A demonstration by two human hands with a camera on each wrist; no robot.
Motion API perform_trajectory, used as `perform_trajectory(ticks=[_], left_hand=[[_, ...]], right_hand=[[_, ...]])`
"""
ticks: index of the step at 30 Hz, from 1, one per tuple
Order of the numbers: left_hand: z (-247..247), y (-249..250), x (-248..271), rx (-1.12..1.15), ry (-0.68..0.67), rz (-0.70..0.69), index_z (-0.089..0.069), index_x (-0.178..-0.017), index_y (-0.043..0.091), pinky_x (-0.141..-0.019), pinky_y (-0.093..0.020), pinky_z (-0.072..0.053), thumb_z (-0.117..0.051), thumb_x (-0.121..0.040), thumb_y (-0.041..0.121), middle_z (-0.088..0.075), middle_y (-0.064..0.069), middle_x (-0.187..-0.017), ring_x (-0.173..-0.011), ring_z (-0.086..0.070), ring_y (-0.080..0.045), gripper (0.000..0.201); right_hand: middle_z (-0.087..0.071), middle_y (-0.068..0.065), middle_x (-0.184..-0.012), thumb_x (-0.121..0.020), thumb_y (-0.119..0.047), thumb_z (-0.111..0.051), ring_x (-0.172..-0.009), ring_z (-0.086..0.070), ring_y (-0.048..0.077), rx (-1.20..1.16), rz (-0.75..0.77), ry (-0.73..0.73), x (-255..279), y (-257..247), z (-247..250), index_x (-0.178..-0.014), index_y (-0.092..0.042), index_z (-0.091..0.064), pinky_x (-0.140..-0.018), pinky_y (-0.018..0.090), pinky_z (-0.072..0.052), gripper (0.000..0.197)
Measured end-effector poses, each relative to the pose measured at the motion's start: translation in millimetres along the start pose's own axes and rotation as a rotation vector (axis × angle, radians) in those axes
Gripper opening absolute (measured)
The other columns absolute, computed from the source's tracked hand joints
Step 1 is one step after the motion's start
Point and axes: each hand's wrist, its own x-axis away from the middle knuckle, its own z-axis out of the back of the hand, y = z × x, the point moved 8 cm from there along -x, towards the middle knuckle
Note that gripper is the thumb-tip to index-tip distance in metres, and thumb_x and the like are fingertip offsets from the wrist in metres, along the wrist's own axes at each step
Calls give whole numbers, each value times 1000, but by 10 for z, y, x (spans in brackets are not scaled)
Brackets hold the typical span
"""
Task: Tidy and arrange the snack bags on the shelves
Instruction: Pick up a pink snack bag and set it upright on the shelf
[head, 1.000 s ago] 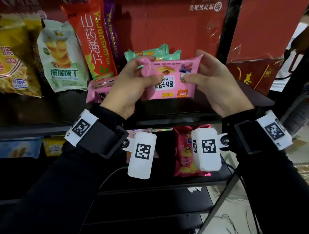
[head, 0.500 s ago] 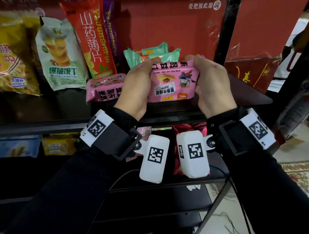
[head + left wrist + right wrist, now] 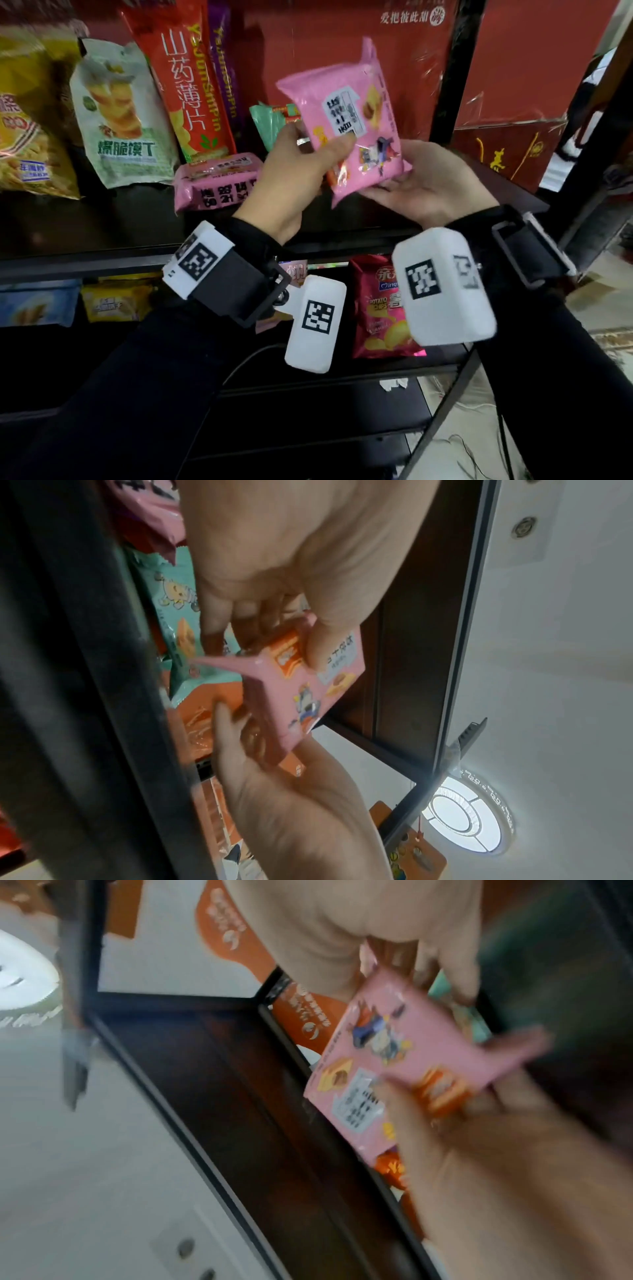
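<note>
Standing nearly upright above the dark shelf (image 3: 102, 226), the pink snack bag (image 3: 352, 116) is pinched between thumb and fingers of the left hand (image 3: 301, 174) and cradled underneath by the right hand (image 3: 424, 185), palm up, fingers loosely spread. Mint bags (image 3: 270, 123) are seen just behind.

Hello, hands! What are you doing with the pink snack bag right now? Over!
Left hand pinches pink bag, tilted upright. Right hand open, cupping beneath. Nothing blocking.

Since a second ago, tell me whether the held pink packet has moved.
Yes. The pink packet has turned from lying sideways to standing on end, rising against the red box behind it.
</note>
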Motion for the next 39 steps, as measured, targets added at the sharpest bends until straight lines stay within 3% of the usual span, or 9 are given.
perform_trajectory(ticks=[2,5,8,12,16,23,26,31,39], left_hand=[[49,24,-39,-8,-16,-10,-49,-126,6,-81,-35,-58,-66,-89,13,-71,-7,-111,-94,-71,-19,41],[67,56,-65,-114,-109,-17,-63,-117,13,-72,-31,-58,-71,-84,15,-75,-2,-100,-86,-72,-17,34],[127,113,-77,-130,-77,-42,-65,-118,15,-65,-22,-56,-78,-77,22,-76,-1,-97,-82,-73,-13,43],[263,78,-66,83,104,-59,-51,-120,18,-68,-26,-56,-81,-74,23,-74,7,-88,-76,-72,-8,56],[160,-104,-39,32,13,19,-55,-124,17,-77,-29,-54,-73,-82,32,-71,6,-103,-92,-68,-5,48],[305,-122,-90,-97,26,-1,-62,-106,24,-74,-23,-53,-75,-80,29,-71,12,-94,-82,-66,0,29],[304,-112,-61,-121,19,-16,-62,-109,25,-71,-22,-52,-76,-79,33,-72,15,-90,-77,-66,4,34],[321,-79,-23,-56,24,-9,-65,-107,36,-75,-24,-51,-61,-89,47,-72,17,-100,-97,-65,-3,21],[513,-108,1,47,167,-60,-56,-87,25,-64,-19,-51,-66,-89,28,-71,11,-80,-76,-66,-5,11]], right_hand=[[-62,4,-127,-97,-31,-50,-117,-58,19,196,166,75,10,-153,114,-128,-14,-55,-96,45,-43,36],[-66,-3,-116,-87,-45,-62,-116,-56,18,383,294,49,47,-349,108,-113,-24,-62,-95,42,-43,33],[-70,0,-110,-85,-33,-69,-112,-60,21,520,280,-33,52,-343,71,-107,-19,-65,-91,37,-52,26],[-71,4,-97,-91,-18,-63,-87,-66,14,243,270,-35,18,-291,111,-103,-13,-62,-77,25,-58,14],[-72,-1,-73,-94,-13,-56,-68,-69,8,75,188,-87,2,-170,61,-89,-13,-60,-69,19,-57,6],[-75,-4,-91,-84,-18,-70,-94,-68,14,375,278,-74,28,-287,130,-99,-19,-62,-90,36,-51,17],[-75,4,-92,-84,-12,-70,-84,-70,19,384,346,-48,44,-312,101,-88,-17,-62,-79,31,-53,9],[-71,14,-100,-82,-16,-73,-84,-69,22,350,413,55,33,-306,148,-74,-19,-52,-60,23,-53,23],[-74,12,-97,-84,-11,-70,-81,-69,24,420,377,-74,36,-198,-24,-96,-11,-61,-61,26,-49,14]])
